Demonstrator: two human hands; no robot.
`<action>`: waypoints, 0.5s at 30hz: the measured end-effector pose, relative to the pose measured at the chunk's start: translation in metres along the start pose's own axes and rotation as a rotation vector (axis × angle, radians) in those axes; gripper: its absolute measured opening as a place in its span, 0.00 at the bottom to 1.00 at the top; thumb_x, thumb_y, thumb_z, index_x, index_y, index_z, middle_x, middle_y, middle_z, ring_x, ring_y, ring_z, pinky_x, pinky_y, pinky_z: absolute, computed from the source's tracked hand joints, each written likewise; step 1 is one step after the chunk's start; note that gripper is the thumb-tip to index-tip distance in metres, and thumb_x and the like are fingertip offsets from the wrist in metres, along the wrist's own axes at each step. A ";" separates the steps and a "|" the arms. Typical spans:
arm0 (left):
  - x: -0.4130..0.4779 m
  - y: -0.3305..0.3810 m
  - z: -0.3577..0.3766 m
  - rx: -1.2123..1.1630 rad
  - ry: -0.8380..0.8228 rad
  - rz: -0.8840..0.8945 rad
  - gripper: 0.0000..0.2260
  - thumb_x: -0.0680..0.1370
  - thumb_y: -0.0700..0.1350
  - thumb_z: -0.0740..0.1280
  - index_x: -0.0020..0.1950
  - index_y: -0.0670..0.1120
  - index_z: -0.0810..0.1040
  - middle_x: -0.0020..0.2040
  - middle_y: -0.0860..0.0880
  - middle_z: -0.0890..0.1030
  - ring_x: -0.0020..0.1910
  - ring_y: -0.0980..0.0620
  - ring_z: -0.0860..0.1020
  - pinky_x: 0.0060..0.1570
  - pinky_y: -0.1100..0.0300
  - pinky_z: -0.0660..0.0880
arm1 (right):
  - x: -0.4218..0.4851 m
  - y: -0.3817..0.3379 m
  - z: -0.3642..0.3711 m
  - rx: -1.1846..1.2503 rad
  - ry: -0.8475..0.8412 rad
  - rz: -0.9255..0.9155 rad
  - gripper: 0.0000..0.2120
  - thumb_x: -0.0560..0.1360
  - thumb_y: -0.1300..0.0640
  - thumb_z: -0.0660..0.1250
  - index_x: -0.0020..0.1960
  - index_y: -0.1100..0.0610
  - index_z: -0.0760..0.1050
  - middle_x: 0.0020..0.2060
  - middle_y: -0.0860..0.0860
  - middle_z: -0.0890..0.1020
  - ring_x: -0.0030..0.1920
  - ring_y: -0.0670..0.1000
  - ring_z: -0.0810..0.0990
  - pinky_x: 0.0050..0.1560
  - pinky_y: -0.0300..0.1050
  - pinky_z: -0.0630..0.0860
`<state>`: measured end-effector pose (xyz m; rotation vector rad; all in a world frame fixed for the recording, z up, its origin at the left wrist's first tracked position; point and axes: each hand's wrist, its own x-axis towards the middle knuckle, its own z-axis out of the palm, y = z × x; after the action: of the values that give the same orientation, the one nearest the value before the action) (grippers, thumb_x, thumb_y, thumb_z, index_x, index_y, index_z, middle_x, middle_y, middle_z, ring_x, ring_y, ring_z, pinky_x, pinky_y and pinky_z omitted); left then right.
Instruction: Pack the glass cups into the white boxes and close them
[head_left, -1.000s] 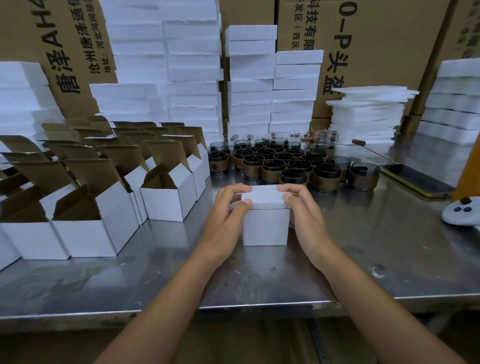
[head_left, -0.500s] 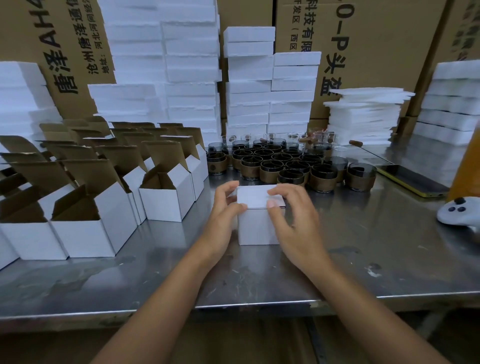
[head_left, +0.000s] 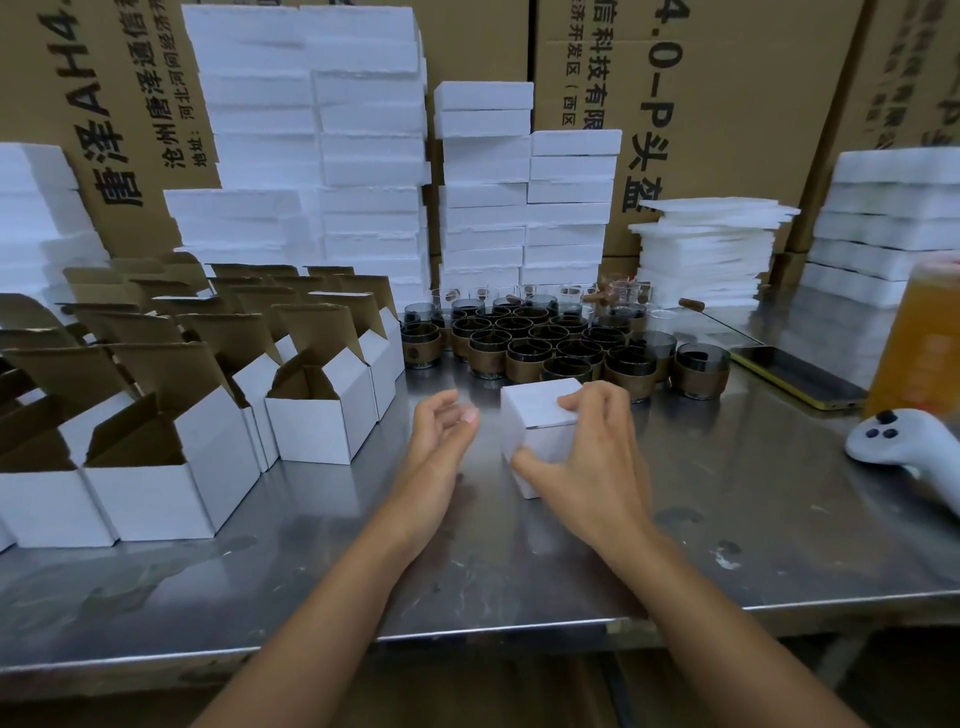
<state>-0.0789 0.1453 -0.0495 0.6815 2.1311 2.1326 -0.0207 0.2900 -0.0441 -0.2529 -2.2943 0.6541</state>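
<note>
Head view only.

Right hand (head_left: 587, 452) gripped the closed box (head_left: 540, 421). Its fingers (head_left: 582, 402) curled over the far top edge and the thumb pressed low on the near face. That looked like a whole-box carrying grip, not a flap-tucking one. The lid sat flat with no flap showing, so I judged this box finished and ready to set aside. The box was turned corner-on to the camera. Couldn't tell if its base was on the table (head_left: 519, 582) or just off it.

Left hand (head_left: 441, 441) was just left of the box and not touching it. Its fingers were loosely curled and held nothing, so it was probably free for the next box.

Open boxes (head_left: 322, 415) stood in rows to the left of the left fingers, flaps up. The nearest was within easy reach, which suits a left-hand pickup.

Glass cups (head_left: 545, 343) were clustered just beyond the right fingertips, upright and packed tight, most with brown sleeves. They were close behind the held box, so knocking one while moving it was a risk.

Foam stacks (head_left: 363, 156) stood well beyond the cups. Phone (head_left: 795, 374), controller (head_left: 893, 441) and orange bottle (head_left: 924, 338) lay to the right of the right hand, well apart. I judged the clearest set-down route to be toward the near right.

Plenty of cups and open boxes were left, so the job was early-to-mid.
</note>
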 end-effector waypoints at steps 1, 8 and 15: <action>0.001 0.000 -0.001 0.008 0.026 0.006 0.12 0.76 0.61 0.62 0.57 0.60 0.67 0.61 0.55 0.74 0.61 0.59 0.72 0.55 0.60 0.69 | 0.003 0.008 -0.006 -0.032 0.000 0.015 0.26 0.64 0.44 0.69 0.56 0.53 0.64 0.53 0.45 0.61 0.56 0.50 0.68 0.44 0.44 0.67; 0.003 0.003 0.001 0.069 0.195 0.062 0.04 0.80 0.48 0.60 0.51 0.57 0.69 0.55 0.47 0.76 0.56 0.51 0.75 0.58 0.56 0.71 | 0.028 0.079 -0.058 -0.208 0.043 0.208 0.29 0.65 0.47 0.72 0.60 0.54 0.65 0.58 0.51 0.68 0.59 0.53 0.69 0.44 0.46 0.65; 0.001 0.005 0.002 0.100 0.224 0.102 0.05 0.80 0.44 0.62 0.52 0.54 0.70 0.51 0.48 0.76 0.54 0.48 0.76 0.56 0.54 0.72 | 0.048 0.119 -0.081 -0.388 0.058 0.306 0.30 0.68 0.47 0.73 0.63 0.57 0.65 0.63 0.57 0.68 0.61 0.61 0.69 0.47 0.54 0.71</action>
<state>-0.0779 0.1476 -0.0443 0.5962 2.3789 2.2636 0.0005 0.4393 -0.0289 -0.8070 -2.3324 0.3349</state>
